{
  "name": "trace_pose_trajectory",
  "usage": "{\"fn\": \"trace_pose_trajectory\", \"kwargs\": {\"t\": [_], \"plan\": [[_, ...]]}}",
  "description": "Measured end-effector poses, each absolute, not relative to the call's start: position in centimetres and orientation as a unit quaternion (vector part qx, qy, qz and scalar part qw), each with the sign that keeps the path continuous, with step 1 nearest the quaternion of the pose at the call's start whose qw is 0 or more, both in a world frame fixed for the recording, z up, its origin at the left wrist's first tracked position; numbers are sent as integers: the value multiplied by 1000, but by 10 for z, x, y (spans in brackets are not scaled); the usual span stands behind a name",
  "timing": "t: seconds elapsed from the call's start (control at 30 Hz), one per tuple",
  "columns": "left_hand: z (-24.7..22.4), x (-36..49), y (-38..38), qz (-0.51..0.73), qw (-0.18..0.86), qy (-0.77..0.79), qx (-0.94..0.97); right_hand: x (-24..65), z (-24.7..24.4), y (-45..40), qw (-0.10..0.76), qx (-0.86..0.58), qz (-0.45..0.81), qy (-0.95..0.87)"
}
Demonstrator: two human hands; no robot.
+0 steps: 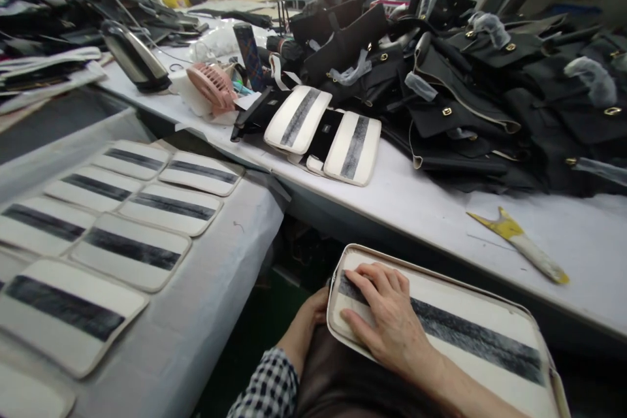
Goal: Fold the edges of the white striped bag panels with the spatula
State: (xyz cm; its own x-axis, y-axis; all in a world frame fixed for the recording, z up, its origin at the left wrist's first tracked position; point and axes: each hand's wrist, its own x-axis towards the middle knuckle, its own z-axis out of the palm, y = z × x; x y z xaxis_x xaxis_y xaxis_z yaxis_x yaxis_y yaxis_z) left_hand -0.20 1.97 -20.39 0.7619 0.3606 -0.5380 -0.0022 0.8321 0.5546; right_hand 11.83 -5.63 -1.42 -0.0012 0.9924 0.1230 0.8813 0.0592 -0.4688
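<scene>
While pressing striped panel [477, 333] on lap [333, 375], prob. seated in rim [557, 385], w/ R hand [386, 304] spread open, can't tell grip of L hand [316, 310]; see loose panels [130, 251] untouched, in from right edge of side table [215, 274]

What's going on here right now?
The person's right hand lies spread on a striped panel held over the lap. The left hand is at the panel's left end, fingers mostly hidden. Similar panels are laid out on the left table; two more pale pieces lie on the other table, beside heaped black bags.
</scene>
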Motion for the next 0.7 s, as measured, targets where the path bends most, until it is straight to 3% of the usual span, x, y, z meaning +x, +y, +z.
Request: {"fn": "trace_pose_trajectory", "kwargs": {"t": [0.37,0.7], "plan": [[-271,-24,33,-51,955,191,220,119,-18,-53,177,-668,111,-714],[-233,2,23,-3,944,247,221,120,-16,-49,174,-663,115,-719]]}}
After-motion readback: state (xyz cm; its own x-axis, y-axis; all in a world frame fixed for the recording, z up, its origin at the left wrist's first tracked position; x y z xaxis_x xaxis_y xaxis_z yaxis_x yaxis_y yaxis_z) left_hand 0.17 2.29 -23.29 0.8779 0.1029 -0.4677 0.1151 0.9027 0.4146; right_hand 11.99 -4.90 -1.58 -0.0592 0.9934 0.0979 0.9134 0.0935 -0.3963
